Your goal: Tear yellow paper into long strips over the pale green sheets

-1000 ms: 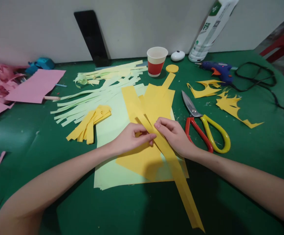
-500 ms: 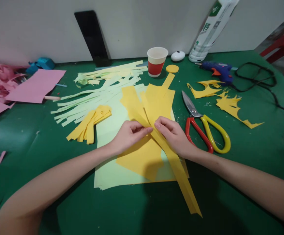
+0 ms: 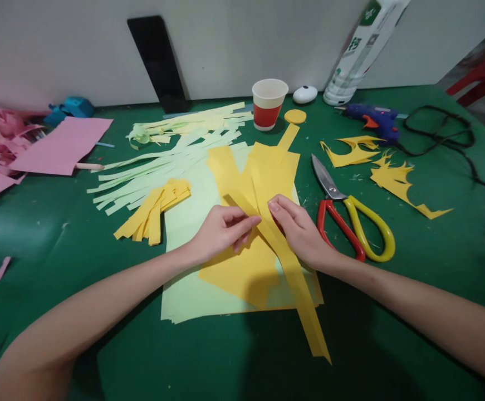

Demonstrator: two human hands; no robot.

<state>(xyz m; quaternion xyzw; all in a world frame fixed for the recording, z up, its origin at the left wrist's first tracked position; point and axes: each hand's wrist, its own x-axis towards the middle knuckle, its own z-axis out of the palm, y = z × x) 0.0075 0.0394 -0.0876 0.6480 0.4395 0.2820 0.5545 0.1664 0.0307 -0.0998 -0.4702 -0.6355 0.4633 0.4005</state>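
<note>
Between my hands a long folded yellow paper strip point(image 3: 298, 284) runs slantwise, its lower end hanging toward the table's near side. My left hand point(image 3: 225, 231) pinches the strip near its upper end, thumb against fingers. On the strip's right edge my right hand point(image 3: 298, 225) has its thumb and fingers closed. Beneath both lie yellow paper sheets point(image 3: 238, 273) on a stack of pale green paper point(image 3: 184, 295). Left of my left hand rests a small bundle of yellow strips point(image 3: 152, 214). Scissors point(image 3: 329, 192) with one red and one yellow handle lie beside my right hand.
Behind the paper stand a red and white paper cup point(image 3: 265, 116) and a yellow disc point(image 3: 295, 116). A blue glue gun point(image 3: 378, 120) with a black cord lies at the right, near yellow scraps point(image 3: 405, 184). Pale green strips point(image 3: 142, 178) and pink paper point(image 3: 64, 147) occupy the left.
The strip's lower end has swung slightly left and up. Its short upper end now shows above my left fingers, and my right fingers have shifted a little right.
</note>
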